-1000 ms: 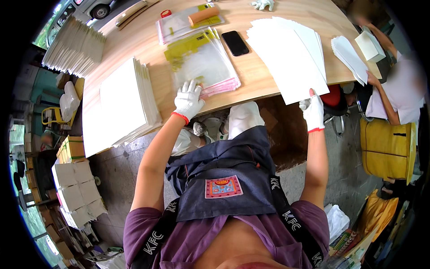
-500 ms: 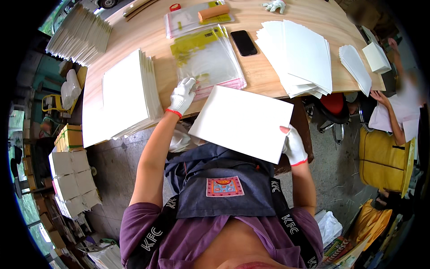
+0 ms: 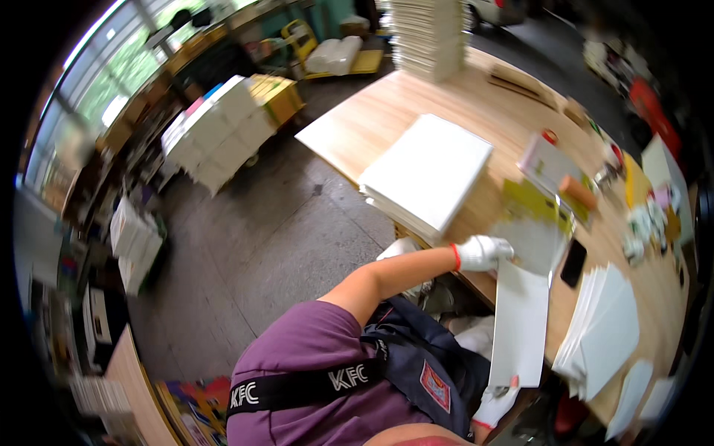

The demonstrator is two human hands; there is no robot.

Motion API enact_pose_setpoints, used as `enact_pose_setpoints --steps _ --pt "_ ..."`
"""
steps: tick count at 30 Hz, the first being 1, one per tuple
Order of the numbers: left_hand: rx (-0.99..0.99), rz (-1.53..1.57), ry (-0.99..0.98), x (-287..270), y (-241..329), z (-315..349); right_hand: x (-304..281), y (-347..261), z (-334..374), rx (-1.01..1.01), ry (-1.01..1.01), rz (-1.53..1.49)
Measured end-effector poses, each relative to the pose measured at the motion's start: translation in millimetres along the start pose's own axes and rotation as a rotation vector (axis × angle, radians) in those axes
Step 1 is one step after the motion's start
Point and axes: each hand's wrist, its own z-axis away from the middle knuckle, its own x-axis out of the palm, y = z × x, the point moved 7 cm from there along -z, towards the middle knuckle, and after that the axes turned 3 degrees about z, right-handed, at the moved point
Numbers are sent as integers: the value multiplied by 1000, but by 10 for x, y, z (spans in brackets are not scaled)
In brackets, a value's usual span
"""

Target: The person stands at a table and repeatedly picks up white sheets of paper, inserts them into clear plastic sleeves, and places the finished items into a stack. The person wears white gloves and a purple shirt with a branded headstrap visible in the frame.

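My right hand (image 3: 497,405), in a white glove with a red cuff, grips the near end of a flat white rectangular card (image 3: 519,327), thumb on top. The card's far end reaches the table edge and meets a clear plastic bag (image 3: 532,241) with a yellow-green printed band, lying on other such bags. My left hand (image 3: 482,253), gloved the same way, has its fingers drawn together at the bag's near edge, beside the card's far corner. Whether the card's end is inside the bag is hard to tell.
Left of the bags lies a stack of white cards (image 3: 431,167), with a taller stack (image 3: 428,37) behind. A black phone (image 3: 573,262), an orange-brown roll (image 3: 578,192) and fanned white cards (image 3: 601,327) lie to the right. White bundles (image 3: 223,134) stand off the table.
The view has turned to the left and tilted. My right hand has brought the white card up to the bag's near edge, where my left hand stays.
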Motion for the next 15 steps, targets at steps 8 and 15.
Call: enact_pose_setpoints --steps 8,15 --pt "-121 -2 276 27 308 380 281 26 35 -7 -129 93" --pt "-558 1334 827 946 -53 393 592 -109 319 -96 -46 112"
